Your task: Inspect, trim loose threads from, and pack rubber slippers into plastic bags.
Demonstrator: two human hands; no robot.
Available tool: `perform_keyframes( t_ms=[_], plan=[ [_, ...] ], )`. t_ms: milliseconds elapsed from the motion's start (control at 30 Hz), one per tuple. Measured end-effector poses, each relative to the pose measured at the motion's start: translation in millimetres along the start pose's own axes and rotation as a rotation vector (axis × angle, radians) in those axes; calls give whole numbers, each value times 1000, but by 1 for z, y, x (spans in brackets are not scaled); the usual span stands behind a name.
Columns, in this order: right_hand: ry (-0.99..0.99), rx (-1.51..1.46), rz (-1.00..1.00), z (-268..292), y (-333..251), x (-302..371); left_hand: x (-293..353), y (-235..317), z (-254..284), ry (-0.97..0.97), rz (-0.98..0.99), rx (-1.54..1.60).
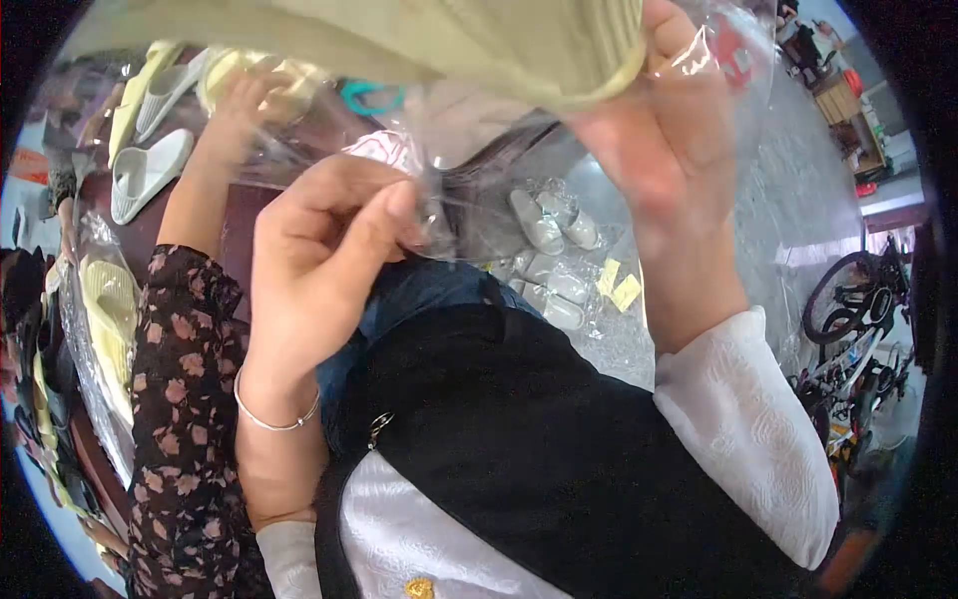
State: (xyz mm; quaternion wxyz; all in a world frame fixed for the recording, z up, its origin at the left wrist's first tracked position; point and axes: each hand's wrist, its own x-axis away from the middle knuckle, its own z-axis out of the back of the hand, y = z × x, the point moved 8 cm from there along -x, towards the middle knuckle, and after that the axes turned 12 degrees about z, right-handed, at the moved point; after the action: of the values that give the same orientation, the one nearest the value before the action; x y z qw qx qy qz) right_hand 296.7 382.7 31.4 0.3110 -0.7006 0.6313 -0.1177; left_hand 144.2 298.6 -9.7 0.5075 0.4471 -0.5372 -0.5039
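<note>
My left hand [324,260] is closed, thumb against fingers, pinching the edge of a clear plastic bag [454,215]. A pale yellow slipper [479,40] with a ribbed end fills the top of the view, cut off by the upper edge. Wrapped round the ribbed end is my right hand [664,140], blurred and seen through the shiny plastic. How far the slipper sits inside the bag I cannot tell.
Left of me, a co-worker's hand [239,115] in a floral sleeve reaches over pale slippers [215,80]. A white slipper [150,175] and a bagged yellow pair [110,309] lie nearby. Bagged grey slippers [539,220] lie low down. Bicycles [858,329] stand at right.
</note>
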Motion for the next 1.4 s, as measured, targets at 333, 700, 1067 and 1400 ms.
perform_keyframes(
  t_ms=[333, 700, 1067, 1400],
  plan=[
    [119, -78, 299, 75, -83, 23, 1, -16, -25, -82, 92, -306],
    [462, 550, 432, 218, -158, 71, 17, -27, 7, 2, 156, -296],
    [454, 649, -272, 443, -133, 167, 42, -44, 87, 350, 144, -68],
    [696, 653, -133, 560, -24, 198, 38, -45, 102, 419, 182, -36]
  ],
)
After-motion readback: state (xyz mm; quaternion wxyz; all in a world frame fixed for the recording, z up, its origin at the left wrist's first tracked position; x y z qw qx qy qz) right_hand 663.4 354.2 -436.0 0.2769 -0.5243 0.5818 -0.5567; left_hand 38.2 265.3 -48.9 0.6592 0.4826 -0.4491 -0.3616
